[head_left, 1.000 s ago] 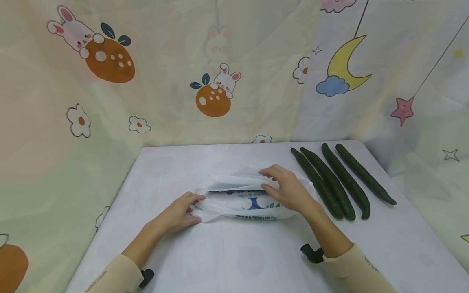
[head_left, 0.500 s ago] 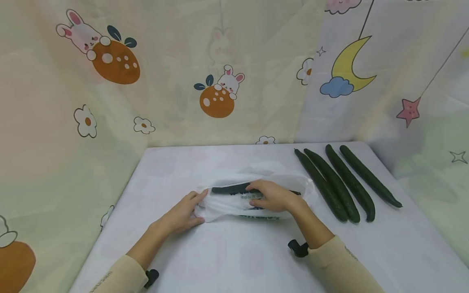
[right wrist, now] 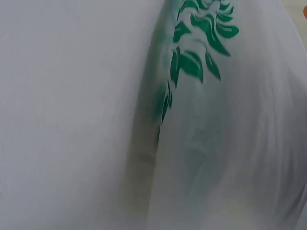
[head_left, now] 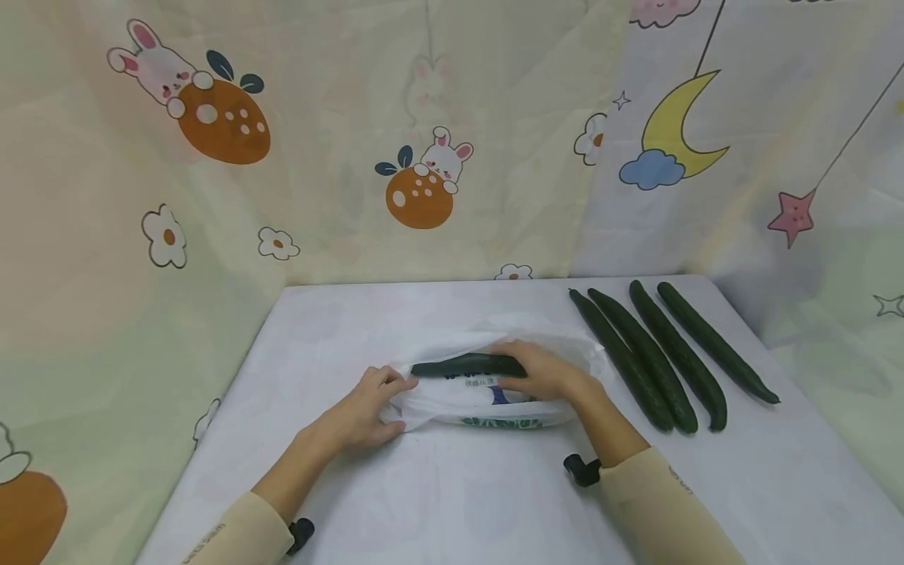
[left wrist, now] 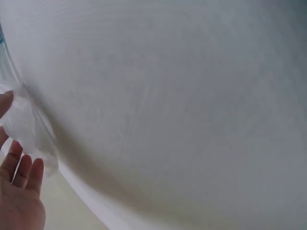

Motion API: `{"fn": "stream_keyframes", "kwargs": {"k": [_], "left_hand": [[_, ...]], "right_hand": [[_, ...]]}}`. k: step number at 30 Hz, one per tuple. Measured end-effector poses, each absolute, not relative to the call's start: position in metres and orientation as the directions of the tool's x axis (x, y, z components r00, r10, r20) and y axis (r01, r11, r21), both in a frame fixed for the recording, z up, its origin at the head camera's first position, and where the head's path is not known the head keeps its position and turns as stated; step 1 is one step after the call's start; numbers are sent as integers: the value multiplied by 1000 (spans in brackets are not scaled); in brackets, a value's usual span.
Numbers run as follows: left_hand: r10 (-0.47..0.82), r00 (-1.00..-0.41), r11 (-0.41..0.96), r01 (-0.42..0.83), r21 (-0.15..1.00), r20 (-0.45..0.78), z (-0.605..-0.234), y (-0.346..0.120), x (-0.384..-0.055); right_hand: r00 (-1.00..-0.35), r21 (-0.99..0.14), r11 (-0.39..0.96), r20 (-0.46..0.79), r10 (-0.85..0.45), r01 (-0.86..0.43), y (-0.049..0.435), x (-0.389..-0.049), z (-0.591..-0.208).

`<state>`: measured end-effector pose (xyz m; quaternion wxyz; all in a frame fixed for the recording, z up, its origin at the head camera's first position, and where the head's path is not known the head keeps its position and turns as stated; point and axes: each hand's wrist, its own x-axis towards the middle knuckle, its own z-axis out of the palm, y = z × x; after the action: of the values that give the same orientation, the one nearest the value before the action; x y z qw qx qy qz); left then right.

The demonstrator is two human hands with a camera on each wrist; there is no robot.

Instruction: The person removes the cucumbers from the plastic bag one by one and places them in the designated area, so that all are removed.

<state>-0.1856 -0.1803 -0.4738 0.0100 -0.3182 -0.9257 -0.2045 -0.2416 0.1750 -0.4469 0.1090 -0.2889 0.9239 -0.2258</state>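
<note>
A white plastic bag (head_left: 452, 396) with blue and green print lies on the table, its opening showing a dark green cucumber (head_left: 459, 366) lying lengthwise inside. My right hand (head_left: 540, 370) grips that cucumber near its right part, fingers behind it and thumb in front. At the bag's left end my left hand (head_left: 360, 410) holds the plastic, its index finger beside the cucumber's left tip. In the left wrist view, the left hand's fingers (left wrist: 21, 172) lie against thin plastic. Green leaf print on the bag (right wrist: 196, 62) fills part of the right wrist view, where the right hand is hidden.
Several loose cucumbers (head_left: 681, 353) lie side by side, slanting across the right of the white-covered table (head_left: 339, 329). A patterned cloth (head_left: 325, 157) hangs behind and at the sides. Black wrist devices (head_left: 582, 471) sit at both cuffs.
My right hand has come down from the bag's upper edge into its opening and taken hold of the cucumber, which now shows more. The left hand has shifted slightly right.
</note>
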Motion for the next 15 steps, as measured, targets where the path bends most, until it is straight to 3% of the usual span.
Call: {"fn": "stream_keyframes", "kwargs": {"k": [3, 9, 15], "left_hand": [[585, -799, 712, 588, 384, 140, -475, -178, -185], [490, -867, 763, 478, 436, 95, -474, -173, -188], [386, -921, 844, 372, 385, 45, -476, -169, -191]], "right_hand": [[-821, -483, 741, -75, -566, -467, 182, -242, -450], [-842, -485, 746, -36, -538, -456, 189, -245, -458], [-854, -500, 732, 32, -519, -463, 185, -248, -464]]}}
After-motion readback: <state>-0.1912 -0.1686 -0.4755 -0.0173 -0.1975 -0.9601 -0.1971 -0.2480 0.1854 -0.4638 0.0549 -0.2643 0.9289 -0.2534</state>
